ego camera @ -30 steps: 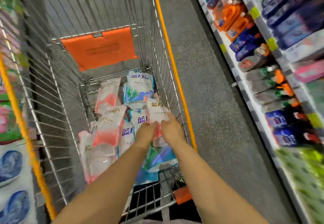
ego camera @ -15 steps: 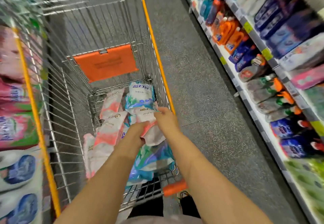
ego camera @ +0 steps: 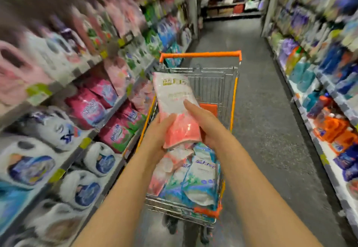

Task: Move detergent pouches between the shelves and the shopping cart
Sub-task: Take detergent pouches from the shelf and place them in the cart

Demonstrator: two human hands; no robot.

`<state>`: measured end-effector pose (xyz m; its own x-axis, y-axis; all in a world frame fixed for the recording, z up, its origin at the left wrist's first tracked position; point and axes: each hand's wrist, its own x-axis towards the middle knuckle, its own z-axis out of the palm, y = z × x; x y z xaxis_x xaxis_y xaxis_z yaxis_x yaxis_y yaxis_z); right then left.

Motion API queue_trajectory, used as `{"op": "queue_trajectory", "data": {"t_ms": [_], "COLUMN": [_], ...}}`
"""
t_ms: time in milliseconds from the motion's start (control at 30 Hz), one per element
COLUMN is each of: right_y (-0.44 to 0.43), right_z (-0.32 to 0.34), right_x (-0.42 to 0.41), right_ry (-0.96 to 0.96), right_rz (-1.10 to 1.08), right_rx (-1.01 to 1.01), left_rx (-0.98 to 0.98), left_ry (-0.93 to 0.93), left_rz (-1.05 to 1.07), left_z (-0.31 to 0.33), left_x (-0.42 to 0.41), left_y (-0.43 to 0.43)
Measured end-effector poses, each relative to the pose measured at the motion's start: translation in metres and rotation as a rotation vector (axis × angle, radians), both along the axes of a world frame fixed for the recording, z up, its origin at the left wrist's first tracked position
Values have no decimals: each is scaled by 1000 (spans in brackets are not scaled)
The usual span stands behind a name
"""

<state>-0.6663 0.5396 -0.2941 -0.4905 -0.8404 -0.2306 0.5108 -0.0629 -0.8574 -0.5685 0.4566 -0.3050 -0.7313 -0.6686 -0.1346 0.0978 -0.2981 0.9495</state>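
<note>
A white and pink detergent pouch (ego camera: 174,99) stands upright above the shopping cart (ego camera: 234,99), held by both hands. My left hand (ego camera: 158,130) grips its lower left edge with the thumb across the pink part. My right hand (ego camera: 203,119) holds its right side, fingers laid along the pouch. Below them, several pouches lie in the cart basket, among them a blue and white pouch (ego camera: 201,181) and a pink pouch (ego camera: 160,173). The left shelves (ego camera: 85,142) carry magenta pouches (ego camera: 116,130) and white bags.
The cart has an orange handle (ego camera: 199,54) at its far end and stands close to the left shelves. The right shelves (ego camera: 325,159) hold orange and blue bottles. Grey aisle floor (ego camera: 261,101) runs between cart and right shelves toward a back shelf.
Both hands have lifted the white and pink pouch up out of the cart basket. The view has swung up from the basket to look down the aisle.
</note>
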Motion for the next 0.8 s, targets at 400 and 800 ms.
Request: {"op": "queue_trajectory", "data": {"t_ms": [400,800], "right_y": [-64,-117], "right_z": [151,215], "right_x": [145,406], "right_ry": [307,259], "right_rz": [283,278], "right_rx": [-453,-658], "left_rx": [-298,-655], "left_ry": [83,170], "left_rz": [188,788], "left_z": [128,234], "left_x": [190,423], "left_y": [-6,-24]}}
